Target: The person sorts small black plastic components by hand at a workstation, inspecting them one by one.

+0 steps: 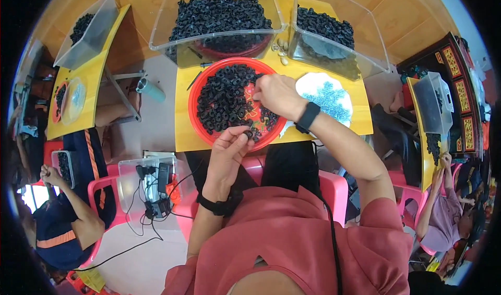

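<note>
My left hand [228,148] is closed at the near rim of a red basin [193,107], pinching a small black ring-shaped part [249,134] between thumb and fingers. Black parts of the same kind [222,94] are heaped over the basin's left and middle, and its patterned bottom shows on the right. My right hand [280,94] reaches over the basin's right side with fingers bent together and pointing down; what they hold, if anything, is hidden. Just right of that hand lies a white sheet or shallow dish [309,80] with many small bluish pieces [330,101].
Two clear bins [172,44] [373,60] of black parts stand at the table's far side, with small tan pieces [283,60] between them. Below left, a clear box [133,190] holds cables and devices. People sit at yellow tables [107,70] on both sides. A black cable [334,232] hangs over my front.
</note>
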A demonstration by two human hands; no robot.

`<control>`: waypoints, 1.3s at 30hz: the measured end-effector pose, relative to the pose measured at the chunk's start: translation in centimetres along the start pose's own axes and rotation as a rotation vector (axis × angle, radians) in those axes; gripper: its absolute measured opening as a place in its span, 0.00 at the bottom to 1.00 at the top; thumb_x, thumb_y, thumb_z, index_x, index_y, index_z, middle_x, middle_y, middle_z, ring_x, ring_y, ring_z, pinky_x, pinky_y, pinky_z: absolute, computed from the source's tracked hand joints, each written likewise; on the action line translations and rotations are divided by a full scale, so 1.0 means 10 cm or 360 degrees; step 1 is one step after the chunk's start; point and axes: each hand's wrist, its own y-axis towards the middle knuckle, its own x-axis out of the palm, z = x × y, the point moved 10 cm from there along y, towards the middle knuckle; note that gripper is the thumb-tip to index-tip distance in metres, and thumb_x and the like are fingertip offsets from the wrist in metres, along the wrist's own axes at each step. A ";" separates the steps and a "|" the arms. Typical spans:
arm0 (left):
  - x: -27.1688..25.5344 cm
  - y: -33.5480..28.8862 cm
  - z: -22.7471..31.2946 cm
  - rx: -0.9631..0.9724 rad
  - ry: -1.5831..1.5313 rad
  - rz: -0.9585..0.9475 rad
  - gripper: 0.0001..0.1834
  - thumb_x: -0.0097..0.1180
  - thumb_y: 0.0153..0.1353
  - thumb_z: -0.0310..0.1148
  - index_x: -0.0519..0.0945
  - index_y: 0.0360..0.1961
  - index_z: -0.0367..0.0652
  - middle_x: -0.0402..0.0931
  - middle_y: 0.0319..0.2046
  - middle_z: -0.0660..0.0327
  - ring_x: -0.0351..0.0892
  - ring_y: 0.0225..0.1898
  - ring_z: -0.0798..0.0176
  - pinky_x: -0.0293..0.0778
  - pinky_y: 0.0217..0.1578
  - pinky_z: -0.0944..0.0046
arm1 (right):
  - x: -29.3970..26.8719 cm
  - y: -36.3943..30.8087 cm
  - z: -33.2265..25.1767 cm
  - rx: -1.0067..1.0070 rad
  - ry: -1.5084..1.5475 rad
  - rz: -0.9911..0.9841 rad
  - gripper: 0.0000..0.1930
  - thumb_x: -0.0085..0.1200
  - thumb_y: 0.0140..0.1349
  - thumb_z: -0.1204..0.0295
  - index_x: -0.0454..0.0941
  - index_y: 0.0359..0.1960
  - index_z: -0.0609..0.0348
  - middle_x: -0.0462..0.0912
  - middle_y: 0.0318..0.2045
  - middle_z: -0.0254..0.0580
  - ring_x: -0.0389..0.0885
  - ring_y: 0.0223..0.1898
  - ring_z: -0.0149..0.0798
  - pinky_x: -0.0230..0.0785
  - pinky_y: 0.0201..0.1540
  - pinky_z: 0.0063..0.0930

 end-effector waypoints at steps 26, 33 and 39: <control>0.08 0.04 0.17 0.0156 0.0172 0.0033 0.08 0.52 0.62 0.24 0.76 0.42 0.38 0.77 0.36 0.62 0.78 0.35 0.70 0.75 0.38 0.73 | -0.21 -0.78 -0.38 -0.0160 0.1817 -0.0350 0.07 0.50 0.59 0.81 0.78 0.39 0.67 0.82 0.29 0.37 0.80 0.31 0.26 0.72 0.33 0.19; 0.16 0.02 0.16 0.0170 0.0322 0.0012 0.08 0.52 0.62 0.24 0.76 0.42 0.37 0.77 0.36 0.61 0.78 0.34 0.70 0.74 0.37 0.74 | -0.27 -0.83 -0.40 -0.0237 0.1583 -0.0313 0.09 0.50 0.60 0.82 0.75 0.42 0.66 0.82 0.32 0.39 0.81 0.35 0.27 0.74 0.38 0.20; 0.24 0.00 0.21 0.0248 0.0686 -0.0041 0.08 0.52 0.62 0.26 0.74 0.42 0.39 0.77 0.33 0.63 0.77 0.31 0.72 0.72 0.34 0.74 | -0.20 -0.87 -0.37 -0.0200 0.1572 -0.0381 0.11 0.51 0.59 0.81 0.74 0.45 0.66 0.82 0.32 0.39 0.80 0.35 0.27 0.74 0.38 0.20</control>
